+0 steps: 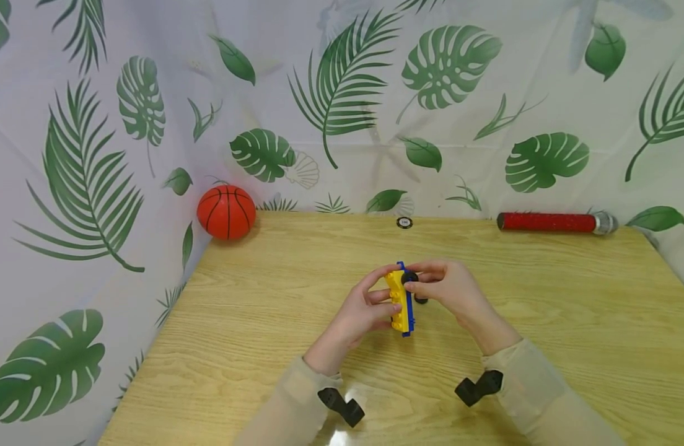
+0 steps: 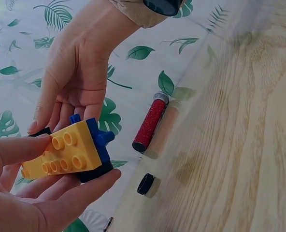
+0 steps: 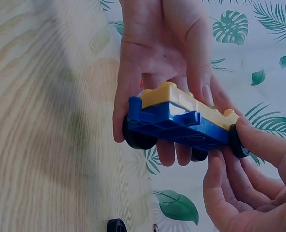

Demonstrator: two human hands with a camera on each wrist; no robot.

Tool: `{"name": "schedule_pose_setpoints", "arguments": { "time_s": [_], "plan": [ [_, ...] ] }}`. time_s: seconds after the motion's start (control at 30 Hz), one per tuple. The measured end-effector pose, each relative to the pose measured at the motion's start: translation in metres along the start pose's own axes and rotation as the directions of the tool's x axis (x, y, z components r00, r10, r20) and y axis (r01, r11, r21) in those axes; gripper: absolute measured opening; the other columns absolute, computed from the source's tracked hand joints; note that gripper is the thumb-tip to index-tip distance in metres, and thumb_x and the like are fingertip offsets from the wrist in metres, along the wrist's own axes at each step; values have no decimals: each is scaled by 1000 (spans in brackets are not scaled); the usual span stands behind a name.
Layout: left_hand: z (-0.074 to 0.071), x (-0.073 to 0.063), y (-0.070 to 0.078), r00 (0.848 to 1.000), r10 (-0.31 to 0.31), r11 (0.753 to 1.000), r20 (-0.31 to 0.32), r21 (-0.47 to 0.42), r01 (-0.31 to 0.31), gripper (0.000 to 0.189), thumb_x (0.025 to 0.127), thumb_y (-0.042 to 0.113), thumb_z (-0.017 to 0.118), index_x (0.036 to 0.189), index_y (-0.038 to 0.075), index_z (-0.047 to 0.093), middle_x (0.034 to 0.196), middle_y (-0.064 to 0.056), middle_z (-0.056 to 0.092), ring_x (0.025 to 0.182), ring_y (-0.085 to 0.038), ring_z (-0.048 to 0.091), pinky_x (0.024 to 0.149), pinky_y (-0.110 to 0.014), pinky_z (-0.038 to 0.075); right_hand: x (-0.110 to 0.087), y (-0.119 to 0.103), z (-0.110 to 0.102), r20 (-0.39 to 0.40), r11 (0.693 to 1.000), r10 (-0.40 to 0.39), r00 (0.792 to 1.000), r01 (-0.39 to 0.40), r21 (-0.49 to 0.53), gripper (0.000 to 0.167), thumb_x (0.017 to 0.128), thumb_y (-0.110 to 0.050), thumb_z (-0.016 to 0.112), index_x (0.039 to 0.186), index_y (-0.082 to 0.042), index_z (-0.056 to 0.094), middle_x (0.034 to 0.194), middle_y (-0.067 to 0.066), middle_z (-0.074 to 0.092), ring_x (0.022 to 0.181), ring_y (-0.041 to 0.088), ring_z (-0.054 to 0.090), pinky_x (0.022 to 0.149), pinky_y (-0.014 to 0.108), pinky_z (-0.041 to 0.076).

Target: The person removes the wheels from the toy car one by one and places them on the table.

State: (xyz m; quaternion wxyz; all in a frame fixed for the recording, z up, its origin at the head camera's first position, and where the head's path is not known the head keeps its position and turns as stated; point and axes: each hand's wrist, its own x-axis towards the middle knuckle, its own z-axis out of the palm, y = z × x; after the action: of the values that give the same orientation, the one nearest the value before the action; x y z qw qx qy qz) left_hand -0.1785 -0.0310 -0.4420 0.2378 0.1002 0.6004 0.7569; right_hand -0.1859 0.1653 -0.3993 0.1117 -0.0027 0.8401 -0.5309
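Observation:
Above the table, my left hand (image 1: 364, 310) grips a toy car with a yellow studded body (image 1: 396, 303) and a blue chassis (image 3: 181, 130). My right hand (image 1: 453, 288) pinches a black wheel (image 3: 238, 141) at one end of the chassis, between thumb and fingers. At the other end another wheel (image 3: 139, 137) is fitted, and a third wheel (image 3: 199, 154) shows partly behind the chassis. One blue axle peg (image 3: 193, 117) is bare. A loose black wheel (image 2: 145, 184) stands on the table beside the hands, partly hidden in the head view.
A small orange basketball (image 1: 227, 212) sits at the table's back left corner. Along the back edge lie a round chip (image 1: 404, 223) and a red microphone (image 1: 554, 222). A leaf-patterned curtain (image 1: 364, 167) hangs behind the wooden table (image 1: 253, 322).

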Motion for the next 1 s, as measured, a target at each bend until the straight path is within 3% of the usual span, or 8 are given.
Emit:
{"name": "schedule_pose_setpoints", "arguments": {
  "time_s": [0.17, 0.37, 1.0],
  "plan": [
    [-1, 0, -1, 1000, 10, 1000, 13, -4, -10, 67, 93, -8, 60, 146, 33, 46, 132, -20, 63, 100, -24, 70, 79, -43, 61, 0, -1, 0, -3, 1000, 15, 1000, -15, 24, 44, 90, -23, 75, 123, 4, 65, 113, 17, 70, 88, 16, 66, 88, 33, 57],
    [-1, 1, -2, 1000, 16, 1000, 21, 0, -16, 67, 91, -8, 63, 144, 31, 48, 131, -20, 64, 103, -26, 70, 78, -42, 61, -1, 0, 0, 6, 999, 13, 1000, -14, 51, 40, 89, -20, 75, 116, 7, 66, 110, 17, 71, 89, 22, 68, 87, 37, 59],
    [8, -1, -4, 999, 20, 991, -47, 129, -14, 62, 91, -4, 66, 139, 34, 54, 125, -17, 68, 107, -29, 70, 77, -43, 61, -3, 1, -2, 38, 999, -15, 999, 13, 50, 37, 90, -19, 75, 113, 8, 65, 98, 11, 72, 80, 15, 68, 80, 34, 60]
  ]
}}
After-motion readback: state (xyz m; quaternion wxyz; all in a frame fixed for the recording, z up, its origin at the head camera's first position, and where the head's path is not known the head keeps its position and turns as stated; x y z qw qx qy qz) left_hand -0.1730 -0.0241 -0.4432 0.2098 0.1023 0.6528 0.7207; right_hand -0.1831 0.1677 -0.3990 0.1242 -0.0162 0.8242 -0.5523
